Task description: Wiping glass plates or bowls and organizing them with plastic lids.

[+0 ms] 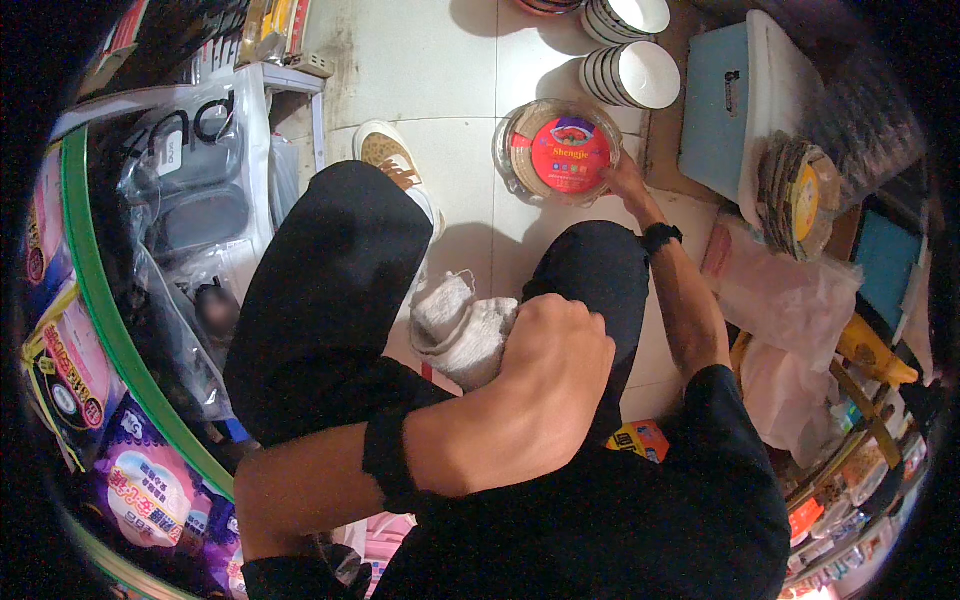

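My left hand [555,367] is curled into a fist over my right thigh, with a crumpled white cloth [465,341] held in it. The cloth hangs between my knees, and the fingers gripping it are hidden. Farther forward, my right hand [628,186] grips the right rim of a clear ribbed glass dish [525,176], its thumb reaching the round red label [570,161]. Whether this is one dish or a small stack I cannot tell. Beyond it, a stack of white bowls [651,75] lies on its side, beside a second bowl stack [637,16].
Pale tiles [420,67] form the floor. To the right are a light blue box [716,112], more labelled glass dishes [799,199] and plastic wrapping [787,292]. On the left, a clear bag [199,150] stands near a green shelf edge [105,300] and purple packs [146,487].
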The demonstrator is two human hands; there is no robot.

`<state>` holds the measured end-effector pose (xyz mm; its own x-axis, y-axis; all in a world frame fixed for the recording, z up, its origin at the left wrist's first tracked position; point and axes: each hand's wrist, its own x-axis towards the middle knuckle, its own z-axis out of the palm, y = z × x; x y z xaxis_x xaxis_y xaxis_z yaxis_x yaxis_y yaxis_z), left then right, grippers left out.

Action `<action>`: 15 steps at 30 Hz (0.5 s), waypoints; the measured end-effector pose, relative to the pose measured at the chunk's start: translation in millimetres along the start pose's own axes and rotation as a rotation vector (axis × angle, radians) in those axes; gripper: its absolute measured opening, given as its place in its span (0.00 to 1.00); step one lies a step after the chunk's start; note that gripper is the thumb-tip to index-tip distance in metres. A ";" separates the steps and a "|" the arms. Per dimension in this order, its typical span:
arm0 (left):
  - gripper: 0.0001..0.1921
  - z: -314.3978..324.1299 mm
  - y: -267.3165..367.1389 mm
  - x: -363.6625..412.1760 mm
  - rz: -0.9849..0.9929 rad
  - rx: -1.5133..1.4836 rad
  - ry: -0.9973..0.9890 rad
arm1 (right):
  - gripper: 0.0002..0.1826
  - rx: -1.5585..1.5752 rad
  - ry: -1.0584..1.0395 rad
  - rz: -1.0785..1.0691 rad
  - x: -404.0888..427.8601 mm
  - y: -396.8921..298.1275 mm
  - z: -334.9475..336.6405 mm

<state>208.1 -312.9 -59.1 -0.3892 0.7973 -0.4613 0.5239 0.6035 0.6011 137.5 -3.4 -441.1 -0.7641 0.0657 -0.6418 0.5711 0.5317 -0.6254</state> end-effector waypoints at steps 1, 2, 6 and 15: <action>0.06 0.2 -0.4 -1.8 0.022 0.007 0.048 | 0.34 0.002 0.015 -0.075 -0.1 3.2 -1.0; 0.06 0.5 0.1 -2.2 0.047 0.013 0.096 | 0.34 -0.001 0.021 -0.073 -1.3 6.7 -5.9; 0.06 7.0 1.1 5.1 -0.045 0.000 -0.070 | 0.35 0.237 -0.165 -0.050 -23.8 -19.5 -1.4; 0.13 -5.8 13.6 27.3 -0.064 0.060 -0.295 | 0.32 0.135 -0.095 0.034 -85.5 6.4 -84.2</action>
<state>200.1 -282.9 -59.7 -0.1906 0.7158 -0.6718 0.5526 0.6438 0.5293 181.2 65.5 -352.9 -0.7152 -0.0017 -0.6989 0.6363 0.4121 -0.6521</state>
